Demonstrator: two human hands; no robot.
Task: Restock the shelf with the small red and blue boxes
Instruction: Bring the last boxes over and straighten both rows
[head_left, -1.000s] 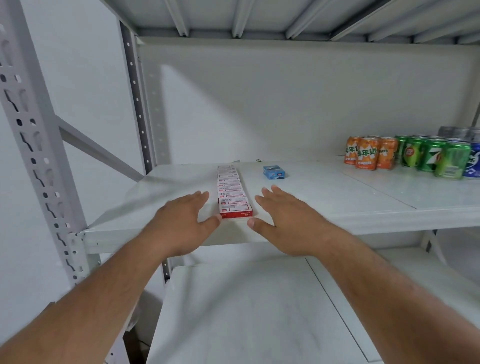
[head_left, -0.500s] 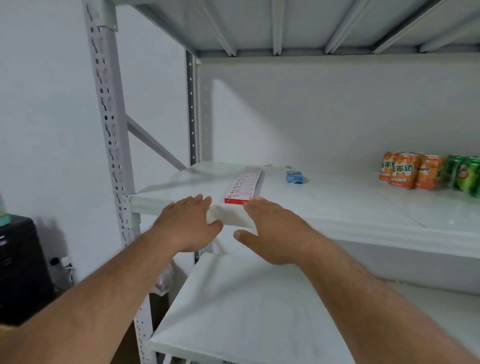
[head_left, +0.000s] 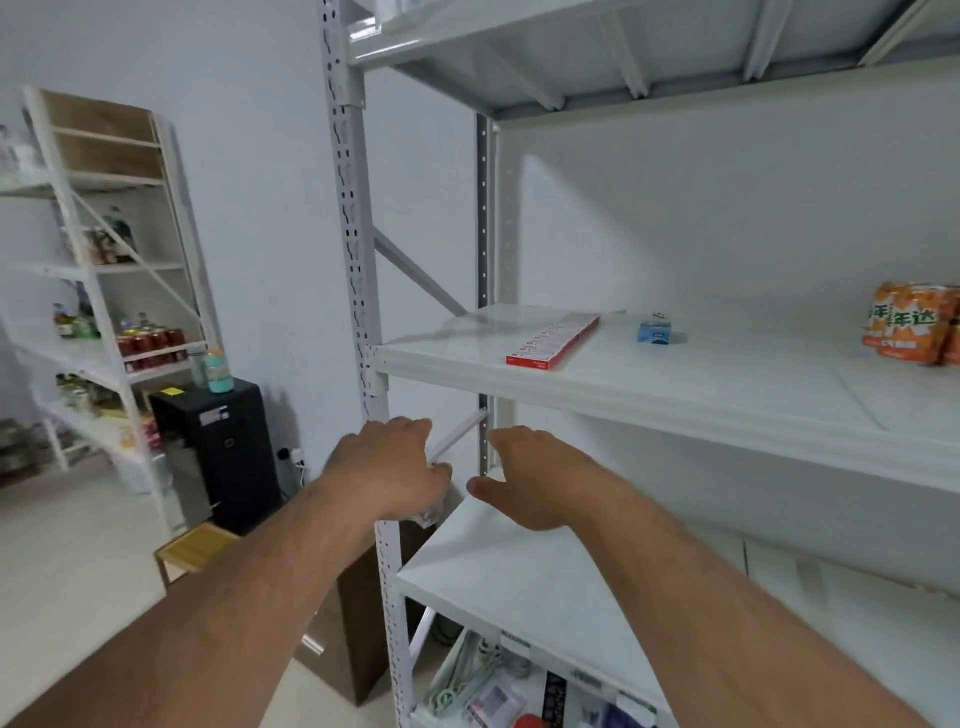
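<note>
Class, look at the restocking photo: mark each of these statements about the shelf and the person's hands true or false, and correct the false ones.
1. The row of red boxes lies on the same shelf as the orange cans. True.
2. The left hand grips a red box. False: it holds nothing, fingers relaxed, below that shelf.
3. One small blue box stands between the red row and the orange cans. True.
4. The right hand rests on the blue box. False: it is empty and well below it, over the lower shelf board.
5. The blue box sits stacked on the red row. False: it stands apart, to the right.
</note>
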